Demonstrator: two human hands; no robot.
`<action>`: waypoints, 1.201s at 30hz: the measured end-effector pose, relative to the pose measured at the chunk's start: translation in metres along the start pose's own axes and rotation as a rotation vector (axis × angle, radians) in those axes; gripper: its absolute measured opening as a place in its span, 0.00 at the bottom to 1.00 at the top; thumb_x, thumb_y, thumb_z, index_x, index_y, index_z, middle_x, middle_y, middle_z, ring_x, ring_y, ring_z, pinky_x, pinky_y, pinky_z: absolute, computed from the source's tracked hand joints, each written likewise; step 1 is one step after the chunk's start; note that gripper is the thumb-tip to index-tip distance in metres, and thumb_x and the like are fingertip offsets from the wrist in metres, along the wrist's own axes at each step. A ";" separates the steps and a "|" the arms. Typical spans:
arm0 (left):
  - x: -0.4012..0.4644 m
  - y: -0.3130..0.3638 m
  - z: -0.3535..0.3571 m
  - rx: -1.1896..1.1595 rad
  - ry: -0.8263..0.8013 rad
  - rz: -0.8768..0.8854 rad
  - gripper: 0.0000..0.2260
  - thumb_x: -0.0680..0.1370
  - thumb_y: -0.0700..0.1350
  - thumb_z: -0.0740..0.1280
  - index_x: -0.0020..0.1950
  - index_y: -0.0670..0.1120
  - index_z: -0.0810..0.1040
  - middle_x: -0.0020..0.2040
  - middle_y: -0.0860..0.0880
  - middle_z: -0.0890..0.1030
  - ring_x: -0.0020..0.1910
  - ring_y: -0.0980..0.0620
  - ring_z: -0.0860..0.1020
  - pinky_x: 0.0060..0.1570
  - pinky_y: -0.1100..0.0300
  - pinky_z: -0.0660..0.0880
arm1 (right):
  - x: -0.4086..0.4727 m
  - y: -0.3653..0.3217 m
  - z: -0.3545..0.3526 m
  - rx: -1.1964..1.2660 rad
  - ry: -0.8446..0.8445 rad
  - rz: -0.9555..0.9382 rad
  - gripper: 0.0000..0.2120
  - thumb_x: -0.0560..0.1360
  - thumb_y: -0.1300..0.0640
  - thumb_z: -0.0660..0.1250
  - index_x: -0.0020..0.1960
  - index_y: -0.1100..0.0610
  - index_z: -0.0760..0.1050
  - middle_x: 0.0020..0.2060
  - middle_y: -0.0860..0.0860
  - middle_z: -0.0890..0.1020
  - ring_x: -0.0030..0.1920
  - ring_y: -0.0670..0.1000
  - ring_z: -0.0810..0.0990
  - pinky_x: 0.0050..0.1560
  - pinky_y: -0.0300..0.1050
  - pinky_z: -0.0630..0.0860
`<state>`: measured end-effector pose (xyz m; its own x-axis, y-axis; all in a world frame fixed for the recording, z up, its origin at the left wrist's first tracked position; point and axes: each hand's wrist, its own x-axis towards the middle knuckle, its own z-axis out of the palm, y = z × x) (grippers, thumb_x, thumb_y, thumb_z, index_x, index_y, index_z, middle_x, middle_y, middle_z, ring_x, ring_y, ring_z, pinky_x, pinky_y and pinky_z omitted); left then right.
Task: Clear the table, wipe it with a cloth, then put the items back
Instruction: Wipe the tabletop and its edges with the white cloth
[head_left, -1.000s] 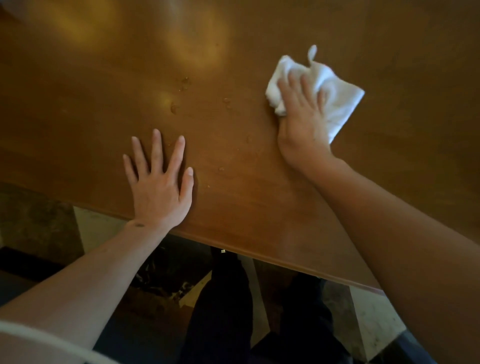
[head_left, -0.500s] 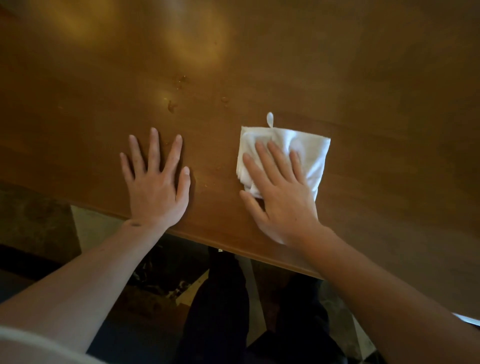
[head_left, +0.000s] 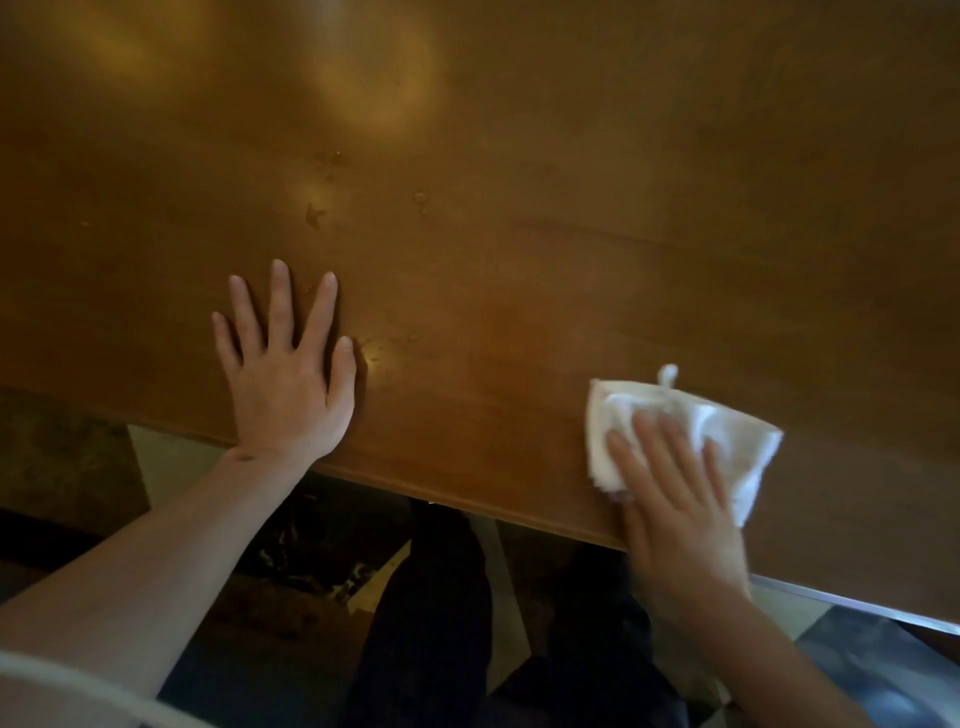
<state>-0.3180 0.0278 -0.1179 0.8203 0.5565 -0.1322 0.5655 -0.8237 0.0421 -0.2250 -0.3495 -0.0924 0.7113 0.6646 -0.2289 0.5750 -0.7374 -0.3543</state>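
Head view: the right hand (head_left: 680, 499) lies flat on the folded white cloth (head_left: 727, 436), fingers straight and pressing it to the table (head_left: 571, 156) close to the near edge, the cloth showing beyond and to the right of the fingertips; the hand is blurred. The left hand (head_left: 288, 374) rests palm down on the wood with fingers spread and straight, holding nothing. Small droplets (head_left: 421, 200) lie up and to the left of the cloth, well apart from it and nearer the left hand, so the wipe should probably travel leftward and away from the edge; no items to put back are in view.
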 end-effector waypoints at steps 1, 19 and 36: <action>0.000 0.000 0.000 -0.001 -0.002 0.001 0.28 0.85 0.60 0.47 0.86 0.56 0.54 0.87 0.42 0.53 0.84 0.33 0.48 0.79 0.30 0.48 | 0.004 0.012 -0.008 0.006 0.022 0.068 0.27 0.80 0.54 0.55 0.79 0.53 0.64 0.79 0.55 0.62 0.80 0.58 0.58 0.79 0.63 0.49; 0.003 -0.001 0.004 0.022 0.021 0.001 0.28 0.85 0.62 0.43 0.86 0.57 0.54 0.86 0.43 0.53 0.84 0.33 0.48 0.80 0.31 0.48 | 0.197 -0.114 0.004 0.054 0.110 -0.022 0.26 0.84 0.54 0.56 0.81 0.54 0.60 0.82 0.55 0.57 0.82 0.56 0.51 0.80 0.61 0.43; -0.001 -0.004 0.000 -0.013 -0.015 -0.009 0.29 0.85 0.62 0.42 0.86 0.57 0.55 0.87 0.44 0.53 0.85 0.35 0.47 0.81 0.32 0.47 | 0.003 -0.008 0.003 -0.012 -0.022 -0.017 0.29 0.79 0.54 0.56 0.80 0.53 0.62 0.81 0.53 0.60 0.81 0.56 0.56 0.80 0.59 0.46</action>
<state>-0.3216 0.0307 -0.1176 0.8136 0.5624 -0.1475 0.5743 -0.8169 0.0532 -0.2284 -0.3414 -0.0934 0.6927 0.6793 -0.2425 0.5917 -0.7274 -0.3475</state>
